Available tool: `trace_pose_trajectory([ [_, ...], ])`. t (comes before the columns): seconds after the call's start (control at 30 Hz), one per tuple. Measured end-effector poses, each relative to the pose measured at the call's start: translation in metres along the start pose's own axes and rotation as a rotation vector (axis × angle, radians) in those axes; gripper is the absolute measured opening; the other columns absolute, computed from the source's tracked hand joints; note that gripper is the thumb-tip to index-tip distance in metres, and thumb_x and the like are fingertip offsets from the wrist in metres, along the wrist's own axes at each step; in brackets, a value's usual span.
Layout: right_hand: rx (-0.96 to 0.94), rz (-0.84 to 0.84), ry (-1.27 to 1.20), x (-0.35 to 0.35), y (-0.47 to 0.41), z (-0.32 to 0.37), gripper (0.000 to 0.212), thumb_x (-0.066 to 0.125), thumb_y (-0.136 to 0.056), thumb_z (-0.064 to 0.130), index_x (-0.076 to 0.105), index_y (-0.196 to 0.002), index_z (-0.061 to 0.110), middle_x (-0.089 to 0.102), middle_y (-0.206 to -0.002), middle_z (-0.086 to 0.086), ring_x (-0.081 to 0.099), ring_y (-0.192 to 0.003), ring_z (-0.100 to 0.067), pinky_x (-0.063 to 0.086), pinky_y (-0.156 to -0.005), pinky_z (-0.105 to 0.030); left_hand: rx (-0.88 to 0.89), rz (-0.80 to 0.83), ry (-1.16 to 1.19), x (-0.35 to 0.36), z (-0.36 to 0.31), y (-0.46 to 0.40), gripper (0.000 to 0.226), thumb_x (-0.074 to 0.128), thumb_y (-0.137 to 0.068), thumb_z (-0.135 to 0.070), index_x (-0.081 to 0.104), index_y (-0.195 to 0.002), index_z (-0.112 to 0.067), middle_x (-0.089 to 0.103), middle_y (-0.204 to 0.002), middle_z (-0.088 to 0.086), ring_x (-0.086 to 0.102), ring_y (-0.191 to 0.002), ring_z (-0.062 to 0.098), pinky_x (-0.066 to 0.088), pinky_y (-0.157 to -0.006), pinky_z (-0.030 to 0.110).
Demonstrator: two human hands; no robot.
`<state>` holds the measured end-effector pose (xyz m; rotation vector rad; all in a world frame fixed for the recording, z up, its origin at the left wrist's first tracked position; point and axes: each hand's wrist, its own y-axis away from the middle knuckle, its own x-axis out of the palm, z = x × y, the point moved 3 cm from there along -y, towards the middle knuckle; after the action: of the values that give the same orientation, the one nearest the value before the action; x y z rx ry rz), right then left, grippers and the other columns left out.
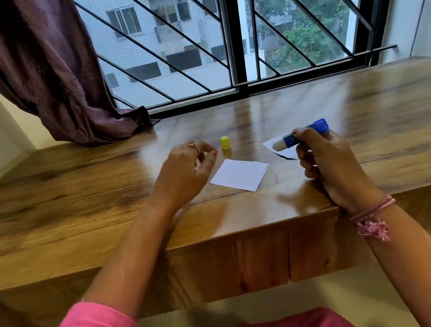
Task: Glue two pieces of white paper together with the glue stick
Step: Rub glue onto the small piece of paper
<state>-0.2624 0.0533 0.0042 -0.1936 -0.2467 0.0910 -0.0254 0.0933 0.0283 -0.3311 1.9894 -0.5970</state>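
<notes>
Your right hand (pixel 328 164) has its fingers curled round the blue glue stick (pixel 303 135), thumb on top, with the exposed pale glue end pointing left and held above the wood rather than on any sheet. Your left hand (pixel 187 171) hovers with fingers loosely curled and nothing in them, just left of the near paper (pixel 239 175). That sheet lies flat and alone; the second paper (pixel 278 146) lies farther back, partly hidden behind the stick and your right fingers, apart from the first. The yellow cap (pixel 225 142) stands upright just beyond the near sheet. The likely trouble: if you rub glue on the near sheet without pinning it, it will probably slide or crumple, so bring your left fingers down on a corner first. A bare glue tip passing low could also smear the table (pixel 104 206). Sweeping your left hand forward may knock the cap over. You have plenty of open wood to both sides, but the near sheet lies fairly close to the front edge, so keep strokes heading away from you.
</notes>
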Motion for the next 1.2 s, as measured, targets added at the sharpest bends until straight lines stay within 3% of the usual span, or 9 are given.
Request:
trace_pose_trajectory([
  [0.07, 0.009, -0.001, -0.001, 0.000, 0.000, 0.000, 0.011, 0.057, -0.089, 0.025, 0.057, -0.080, 0.017, 0.046, -0.057, 0.003, 0.034, -0.040, -0.005, 0.026, -0.036, -0.017, 0.086, 0.174, -0.037, -0.003, 0.004, -0.006, 0.035, 0.039, -0.091, -0.032, 0.063, -0.115, -0.025, 0.060, -0.111, -0.006, 0.042, -0.107, 0.014, 0.036, -0.088, 0.038],
  [0.13, 0.011, 0.002, 0.005, 0.000, 0.000, 0.000, 0.011, 0.057, -0.089, 0.025, 0.057, -0.081, 0.017, 0.046, -0.057, 0.003, 0.034, -0.040, -0.005, 0.026, -0.036, -0.017, 0.111, 0.319, -0.021, -0.001, 0.007, -0.008, 0.042, 0.034, -0.085, -0.029, 0.057, -0.120, -0.033, 0.057, -0.126, -0.010, 0.031, -0.117, 0.012, 0.027, -0.093, 0.038],
  [0.27, 0.013, 0.006, 0.009, 0.000, 0.000, 0.000, 0.011, 0.057, -0.089, 0.025, 0.057, -0.082, 0.016, 0.045, -0.057, 0.003, 0.034, -0.041, -0.005, 0.026, -0.037, -0.017, 0.163, 0.414, -0.003, 0.005, 0.008, -0.008, 0.048, 0.029, -0.077, -0.037, 0.059, -0.114, -0.042, 0.050, -0.132, -0.029, 0.028, -0.122, 0.009, 0.020, -0.095, 0.037],
  [0.4, 0.018, 0.012, 0.015, 0.000, 0.000, 0.000, 0.011, 0.056, -0.089, 0.024, 0.057, -0.081, 0.017, 0.045, -0.056, 0.004, 0.034, -0.042, -0.006, 0.025, -0.038, -0.018, 0.180, 0.466, -0.001, 0.008, 0.006, -0.008, 0.047, 0.033, -0.079, -0.032, 0.063, -0.114, -0.044, 0.049, -0.130, -0.033, 0.029, -0.122, 0.005, 0.015, -0.093, 0.031],
  [0.53, 0.020, 0.010, 0.022, -0.001, 0.000, 0.000, 0.011, 0.057, -0.089, 0.025, 0.057, -0.083, 0.016, 0.045, -0.056, 0.004, 0.034, -0.043, -0.007, 0.026, -0.038, -0.018, 0.173, 0.556, -0.008, 0.014, 0.001, -0.006, 0.049, 0.031, -0.082, -0.029, 0.064, -0.116, -0.041, 0.050, -0.133, -0.025, 0.026, -0.119, -0.004, 0.007, -0.093, 0.008],
  [0.7, 0.018, 0.015, 0.030, -0.001, -0.001, -0.002, 0.011, 0.057, -0.089, 0.024, 0.057, -0.089, 0.013, 0.047, -0.057, 0.005, 0.036, -0.043, -0.006, 0.029, -0.038, -0.016, 0.050, 0.586, -0.067, 0.020, -0.009, -0.001, 0.054, 0.018, -0.089, -0.049, 0.061, -0.122, -0.042, 0.050, -0.128, -0.018, 0.029, -0.119, -0.001, 0.012, -0.093, 0.021],
  [0.83, 0.011, 0.013, 0.057, -0.001, -0.001, -0.001, 0.010, 0.057, -0.089, 0.023, 0.057, -0.086, 0.014, 0.046, -0.059, 0.004, 0.035, -0.044, -0.007, 0.028, -0.038, -0.018, -0.004, 0.594, -0.204, 0.025, -0.028, -0.001, 0.059, 0.013, -0.095, -0.054, 0.063, -0.121, -0.037, 0.050, -0.114, -0.004, 0.033, -0.111, 0.015, 0.020, -0.091, 0.036],
  [1.03, 0.003, 0.003, 0.074, 0.000, 0.000, 0.000, 0.011, 0.056, -0.088, 0.020, 0.057, -0.078, 0.015, 0.045, -0.057, 0.003, 0.032, -0.044, -0.008, 0.025, -0.041, -0.020, -0.066, 0.569, -0.199, 0.028, -0.036, -0.011, 0.068, 0.008, -0.096, -0.059, 0.061, -0.126, -0.030, 0.046, -0.119, 0.001, 0.030, -0.113, 0.019, 0.016, -0.087, 0.036],
  [1.2, 0.014, 0.021, 0.077, 0.000, 0.000, 0.000, 0.011, 0.056, -0.089, 0.022, 0.058, -0.086, 0.011, 0.045, -0.057, 0.005, 0.032, -0.043, -0.007, 0.026, -0.040, -0.019, 0.086, 0.447, -0.106, 0.013, -0.017, -0.011, 0.057, 0.021, -0.088, -0.050, 0.066, -0.117, -0.033, 0.049, -0.127, -0.014, 0.028, -0.114, 0.008, 0.013, -0.088, 0.031],
])
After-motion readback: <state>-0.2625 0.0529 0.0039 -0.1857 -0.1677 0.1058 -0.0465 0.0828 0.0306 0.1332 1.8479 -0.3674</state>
